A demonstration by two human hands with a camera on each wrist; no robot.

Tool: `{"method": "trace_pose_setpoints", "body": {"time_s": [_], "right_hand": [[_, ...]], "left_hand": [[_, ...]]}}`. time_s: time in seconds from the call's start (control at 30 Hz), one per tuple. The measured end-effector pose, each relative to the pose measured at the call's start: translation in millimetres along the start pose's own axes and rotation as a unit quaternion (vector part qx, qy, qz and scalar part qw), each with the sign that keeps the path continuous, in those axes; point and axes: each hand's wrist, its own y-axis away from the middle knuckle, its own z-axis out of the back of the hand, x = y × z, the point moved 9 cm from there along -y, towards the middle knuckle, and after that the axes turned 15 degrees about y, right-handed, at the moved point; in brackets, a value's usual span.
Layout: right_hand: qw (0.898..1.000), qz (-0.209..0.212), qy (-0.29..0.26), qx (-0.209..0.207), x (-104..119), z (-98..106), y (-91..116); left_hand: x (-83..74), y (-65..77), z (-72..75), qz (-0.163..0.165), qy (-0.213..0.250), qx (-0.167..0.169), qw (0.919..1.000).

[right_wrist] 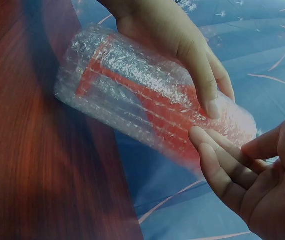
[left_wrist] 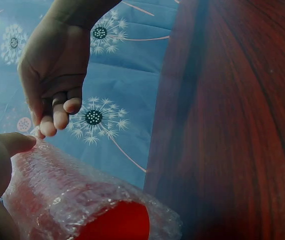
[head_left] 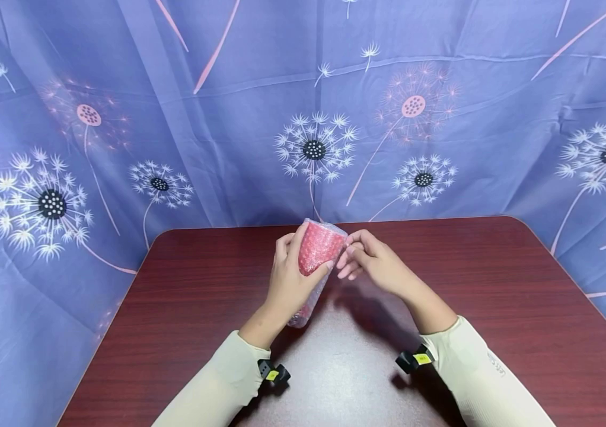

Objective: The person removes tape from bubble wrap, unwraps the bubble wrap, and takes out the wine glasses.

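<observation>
A red goblet-shaped thing (head_left: 315, 248), wrapped in clear bubble wrap (right_wrist: 87, 50), is held tilted over the table. In the right wrist view its wide bowl, narrow stem and flat foot show through the wrap. My left hand (head_left: 288, 280) grips the bundle around its upper part, thumb on the near side and fingers on the far side. At the upper right edge, my right hand (head_left: 376, 261) pinches the bubble wrap between thumb and forefinger, its other fingers loosely bent. The left wrist view shows the red thing's surface (left_wrist: 120, 222) through the end of the wrap.
Beneath the hands lies a dark red wood-grain table (head_left: 201, 284) with rounded far corners. A blue dandelion-print cloth (head_left: 239, 130) hangs behind and along both sides. Each wrist carries a small black camera (head_left: 273, 372).
</observation>
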Motion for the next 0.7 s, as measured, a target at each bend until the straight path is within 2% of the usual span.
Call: {"method": "trace_pose_setpoints", "body": {"time_s": [0.17, 0.4, 0.7], "right_hand": [[1.0, -0.001, -0.016, -0.001, -1.0, 1.8, -0.4], [0.998, -0.014, 0.026, -0.052, -0.6, 10.4, -0.6], [0.998, -0.007, -0.031, -0.05, 3.6, 8.2, 0.0]], "left_hand": [[0.4, -0.6, 1.6, 0.003, 0.01, -0.004, 0.9999], [0.2, -1.1, 4.0, 0.002, 0.018, -0.012, 0.9998], [-0.3, -2.9, 6.1, 0.012, 0.02, -0.014, 0.9996]]}}
